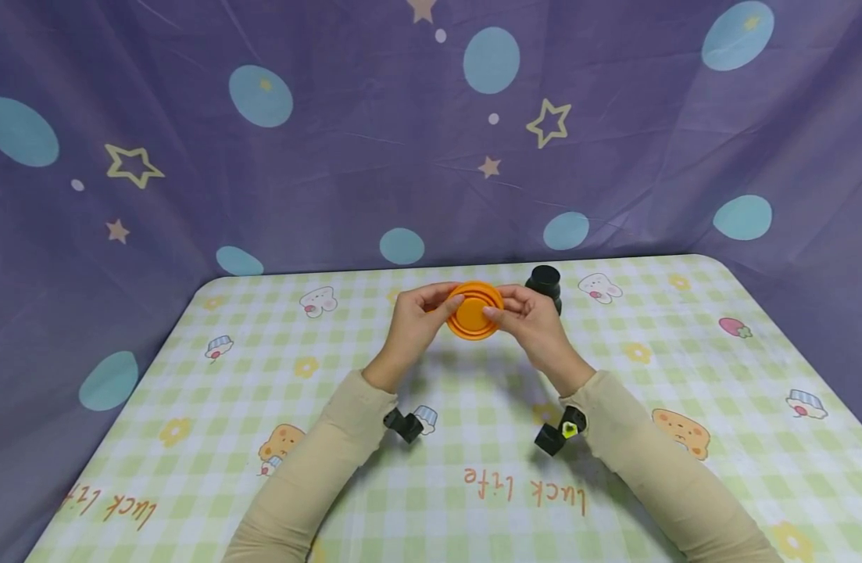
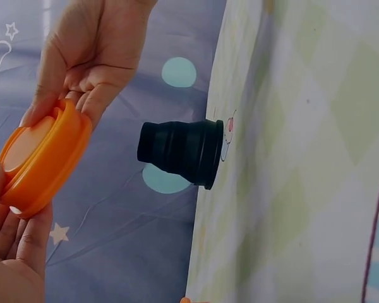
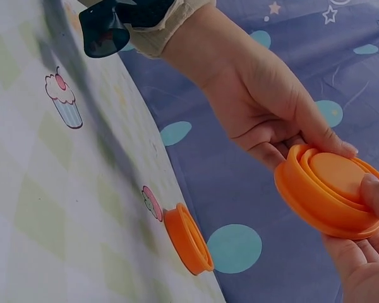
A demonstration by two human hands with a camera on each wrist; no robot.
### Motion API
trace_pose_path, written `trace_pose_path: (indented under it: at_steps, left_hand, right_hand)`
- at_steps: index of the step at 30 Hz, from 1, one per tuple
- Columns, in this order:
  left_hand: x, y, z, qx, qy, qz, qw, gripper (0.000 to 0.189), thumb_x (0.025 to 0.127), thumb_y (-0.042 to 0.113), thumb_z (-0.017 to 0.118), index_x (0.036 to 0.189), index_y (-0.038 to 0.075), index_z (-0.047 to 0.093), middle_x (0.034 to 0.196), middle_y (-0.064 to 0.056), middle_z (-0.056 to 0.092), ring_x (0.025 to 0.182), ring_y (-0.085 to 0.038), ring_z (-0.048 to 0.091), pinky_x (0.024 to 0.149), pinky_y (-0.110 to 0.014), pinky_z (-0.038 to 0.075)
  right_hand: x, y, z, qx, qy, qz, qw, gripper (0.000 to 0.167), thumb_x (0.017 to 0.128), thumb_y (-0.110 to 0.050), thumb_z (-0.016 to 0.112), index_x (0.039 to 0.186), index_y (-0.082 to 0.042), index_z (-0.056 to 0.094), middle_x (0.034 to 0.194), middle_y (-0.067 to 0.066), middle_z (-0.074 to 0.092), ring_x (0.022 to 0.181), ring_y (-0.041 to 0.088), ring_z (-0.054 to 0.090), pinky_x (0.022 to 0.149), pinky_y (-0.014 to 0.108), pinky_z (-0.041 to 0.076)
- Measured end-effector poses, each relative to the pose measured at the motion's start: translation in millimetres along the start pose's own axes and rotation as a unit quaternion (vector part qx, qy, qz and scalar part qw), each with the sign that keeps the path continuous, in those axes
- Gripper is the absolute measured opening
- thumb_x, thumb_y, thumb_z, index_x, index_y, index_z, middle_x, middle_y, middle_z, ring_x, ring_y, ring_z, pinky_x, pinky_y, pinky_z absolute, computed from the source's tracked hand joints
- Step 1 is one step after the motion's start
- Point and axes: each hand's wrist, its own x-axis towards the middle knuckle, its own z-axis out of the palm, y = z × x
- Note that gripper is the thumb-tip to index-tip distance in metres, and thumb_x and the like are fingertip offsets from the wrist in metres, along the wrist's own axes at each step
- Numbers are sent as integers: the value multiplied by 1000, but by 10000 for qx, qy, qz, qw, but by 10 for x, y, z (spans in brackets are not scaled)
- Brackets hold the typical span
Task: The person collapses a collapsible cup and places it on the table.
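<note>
Left hand: the left hand (image 1: 411, 324) grips with curled fingers; thumb pressed on the face of the orange ringed cup (image 1: 471, 314), fingers behind its rim.
Right hand: the right hand (image 1: 538, 328) grips the opposite side in like manner, thumb tip on the inner face, fingers bent behind the rim.
Held cup: flattened, with concentric rings about a round centre; held between both hands, above the table (image 1: 487, 438) and clear of its surface; ringed face tilted toward the head camera.
Wrists: a black wrist camera (image 1: 404, 424) is strapped at the left, a second black device (image 1: 560, 430) at the right; both beige sleeves (image 1: 332, 461) reach the wrists.
Black cup: the black cup (image 2: 180, 151) stands wide rim down on the table, narrow end up, sides stepped; just beyond the right hand, partly hidden by it in the head view, apart from both hands.
Second orange piece: a low, ringed orange piece (image 3: 188, 240) rests on the table near the far edge, seen in the right wrist view.
Table covering: green-and-white check, printed with flowers, cupcakes, bears and lettering.
Backdrop: a purple curtain (image 1: 374, 180) hangs behind the table, patterned with blue ovals and stars.
</note>
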Motion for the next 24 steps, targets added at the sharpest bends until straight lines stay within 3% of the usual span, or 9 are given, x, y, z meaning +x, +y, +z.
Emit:
trace_pose_path:
  at_steps: [9, 19, 24]
  left_hand:
    - [-7, 22, -26, 62, -169, -67, 9998, 29, 87, 13, 68, 111, -4, 67, 99, -19, 69, 79, -14, 66, 73, -28, 56]
    - [22, 86, -83, -52, -502, -360, 9981, 29, 84, 13, 72, 108, -3, 68, 98, -15, 71, 83, -19, 69, 78, -32, 56]
    - [21, 98, -127, 59, -663, -601, 9960, 28, 83, 11, 73, 108, -2, 69, 101, -15, 70, 87, -20, 69, 80, -32, 55]
  right_hand:
    - [-3, 0, -15, 3, 8, 55, 10000, 26, 87, 9, 59, 111, 15, 54, 89, -3, 72, 80, 13, 69, 73, 27, 56]
    - [8, -32, -68, -351, -119, 51, 9993, 33, 87, 3, 63, 116, 14, 53, 94, -3, 72, 83, 13, 69, 75, 26, 56]
    - [16, -30, -106, -795, -120, 221, 9965, 35, 87, -4, 67, 117, 10, 55, 95, -5, 72, 78, 9, 67, 51, 15, 45]
